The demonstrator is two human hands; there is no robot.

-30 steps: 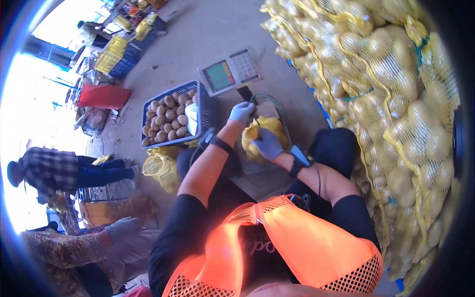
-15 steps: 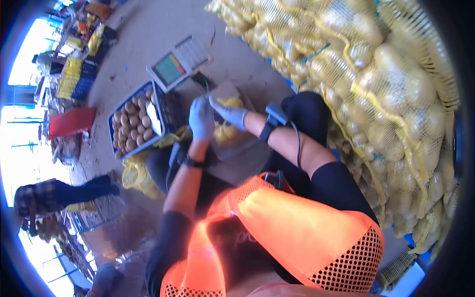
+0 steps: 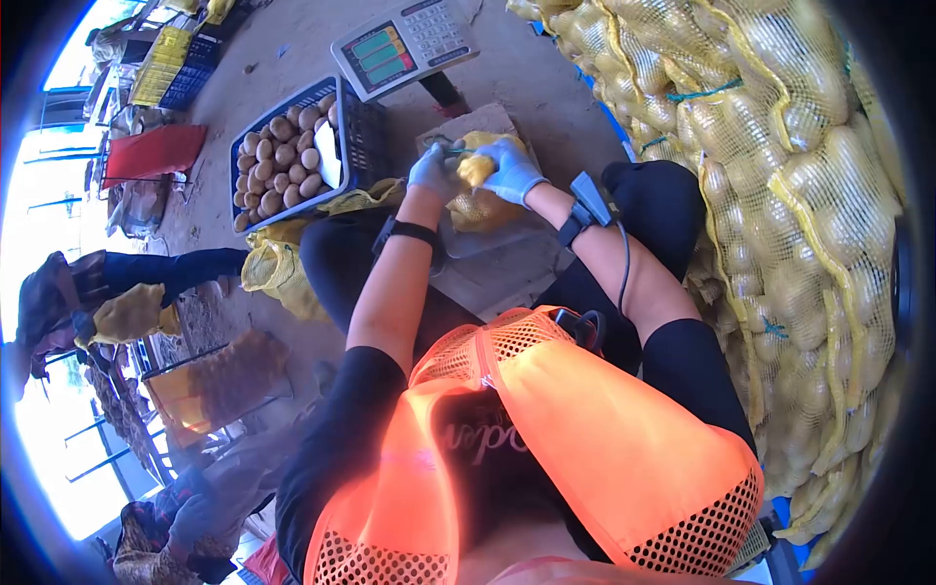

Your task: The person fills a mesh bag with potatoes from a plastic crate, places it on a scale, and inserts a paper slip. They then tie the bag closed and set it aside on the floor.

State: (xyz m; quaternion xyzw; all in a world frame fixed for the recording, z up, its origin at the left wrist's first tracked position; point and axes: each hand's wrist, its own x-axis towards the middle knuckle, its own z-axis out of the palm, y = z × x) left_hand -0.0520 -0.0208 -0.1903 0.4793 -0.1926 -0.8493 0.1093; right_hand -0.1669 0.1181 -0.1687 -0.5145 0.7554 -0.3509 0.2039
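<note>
A yellow mesh bag [image 3: 480, 213] with round contents stands on the scale platform [image 3: 492, 119] in front of me. My right hand [image 3: 511, 174], in a pale blue glove, is closed around the bag's gathered neck [image 3: 476, 172]. Just left of it, my left hand [image 3: 432, 174], gloved the same way, has its fingers pinched on a thin green tie [image 3: 454, 151] that runs across toward the neck. The fingertips are too small to make out fully.
A blue crate [image 3: 363, 146] of brown potatoes [image 3: 278, 161] sits left of the platform, below the scale's display [image 3: 405, 49]. Filled mesh sacks [image 3: 780, 214] are stacked on the right. An open yellow sack [image 3: 281, 273] lies by my left knee. Another person [image 3: 107, 288] stands far left.
My right hand has gone from outstretched fingers beside my left hand to gripping the bag's neck. Both hands appear farther right in view. The camera view has shifted.
</note>
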